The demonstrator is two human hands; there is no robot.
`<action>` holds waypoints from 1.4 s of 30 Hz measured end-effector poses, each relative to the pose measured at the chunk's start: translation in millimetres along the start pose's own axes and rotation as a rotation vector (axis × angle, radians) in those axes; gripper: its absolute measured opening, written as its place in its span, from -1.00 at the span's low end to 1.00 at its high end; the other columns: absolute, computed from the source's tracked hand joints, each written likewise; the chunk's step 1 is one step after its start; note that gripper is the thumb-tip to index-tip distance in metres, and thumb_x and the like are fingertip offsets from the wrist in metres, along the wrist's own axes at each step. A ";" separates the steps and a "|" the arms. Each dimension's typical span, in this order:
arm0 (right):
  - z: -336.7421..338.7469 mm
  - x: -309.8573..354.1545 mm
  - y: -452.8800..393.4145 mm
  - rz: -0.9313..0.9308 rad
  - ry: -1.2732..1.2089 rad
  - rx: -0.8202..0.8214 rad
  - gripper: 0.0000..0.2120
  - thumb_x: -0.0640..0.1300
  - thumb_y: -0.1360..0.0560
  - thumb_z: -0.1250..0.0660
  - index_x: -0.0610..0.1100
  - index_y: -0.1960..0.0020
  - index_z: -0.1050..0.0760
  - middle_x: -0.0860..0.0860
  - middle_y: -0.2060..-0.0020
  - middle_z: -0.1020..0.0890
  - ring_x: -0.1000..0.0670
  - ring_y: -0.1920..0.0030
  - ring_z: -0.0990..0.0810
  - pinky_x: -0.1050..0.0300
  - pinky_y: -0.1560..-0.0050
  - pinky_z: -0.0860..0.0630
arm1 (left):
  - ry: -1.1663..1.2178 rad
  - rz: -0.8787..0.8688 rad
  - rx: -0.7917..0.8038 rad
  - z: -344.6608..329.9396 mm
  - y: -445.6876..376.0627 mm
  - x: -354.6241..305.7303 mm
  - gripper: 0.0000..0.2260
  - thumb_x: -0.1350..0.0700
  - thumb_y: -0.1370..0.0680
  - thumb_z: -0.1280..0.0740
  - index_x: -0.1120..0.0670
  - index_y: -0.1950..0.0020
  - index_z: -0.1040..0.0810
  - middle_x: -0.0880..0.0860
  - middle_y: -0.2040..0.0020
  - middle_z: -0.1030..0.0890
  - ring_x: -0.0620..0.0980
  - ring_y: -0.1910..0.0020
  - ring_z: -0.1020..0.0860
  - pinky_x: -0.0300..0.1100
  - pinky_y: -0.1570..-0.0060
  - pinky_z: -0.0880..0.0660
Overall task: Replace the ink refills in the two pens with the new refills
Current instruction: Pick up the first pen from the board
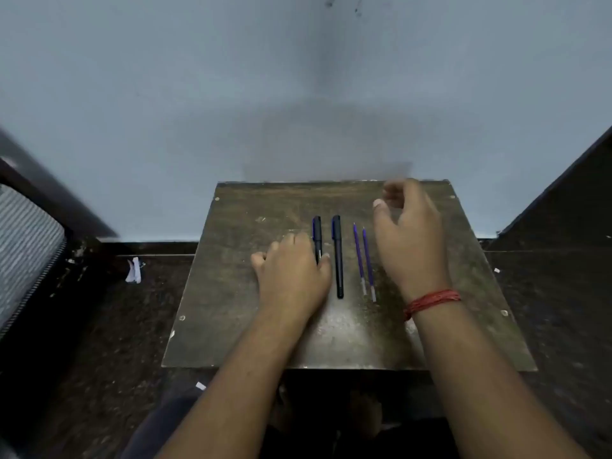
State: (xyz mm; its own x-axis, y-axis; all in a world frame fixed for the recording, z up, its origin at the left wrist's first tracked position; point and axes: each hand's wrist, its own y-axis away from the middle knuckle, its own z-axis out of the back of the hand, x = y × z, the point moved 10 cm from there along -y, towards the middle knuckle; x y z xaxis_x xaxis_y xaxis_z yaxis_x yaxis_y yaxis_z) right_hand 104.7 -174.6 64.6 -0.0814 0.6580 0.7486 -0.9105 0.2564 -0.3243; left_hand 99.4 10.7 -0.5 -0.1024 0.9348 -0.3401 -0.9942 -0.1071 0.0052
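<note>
Two dark capped pens lie side by side, pointing away from me, on a small worn wooden table [231, 326]. The left pen [317, 235] is partly covered by my left hand [293, 276], whose fingers curl down over its lower half; whether they grip it I cannot tell. The right pen [337, 256] lies free. Right of it lie two thin purple refills [358, 256] [368, 263], parallel and untouched. My right hand [409, 240] hovers to the right of the refills, fingers loosely curled and apart, holding nothing. A red thread band circles its wrist.
The table stands against a pale blue wall [298, 94]. A mesh-backed chair [26, 246] is at the far left and a dark panel [563, 200] at the right. Crumpled white paper [134, 270] lies on the dark speckled floor to the table's left.
</note>
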 end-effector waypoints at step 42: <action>9.9 -67.9 -15.9 -0.200 -0.265 0.045 -0.90 -0.15 -0.62 -0.27 0.00 -0.01 -0.55 0.08 0.24 -0.60 0.07 0.23 -0.54 0.11 0.14 -0.49 | 0.920 -0.069 0.174 -15.0 33.6 -22.0 -0.73 -0.10 -0.68 -0.13 -0.04 0.10 -0.52 -0.19 0.49 -0.38 -0.21 0.48 -0.32 -0.27 0.45 -0.30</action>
State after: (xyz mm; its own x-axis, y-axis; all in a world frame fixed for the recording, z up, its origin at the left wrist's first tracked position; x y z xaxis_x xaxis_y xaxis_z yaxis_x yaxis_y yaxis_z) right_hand 120.7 -230.3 24.7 0.0039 0.3895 0.9210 -0.9355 0.3267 -0.1342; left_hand 68.8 -18.5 -7.0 -0.0519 0.2940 -0.9544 -0.9956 0.0598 0.0725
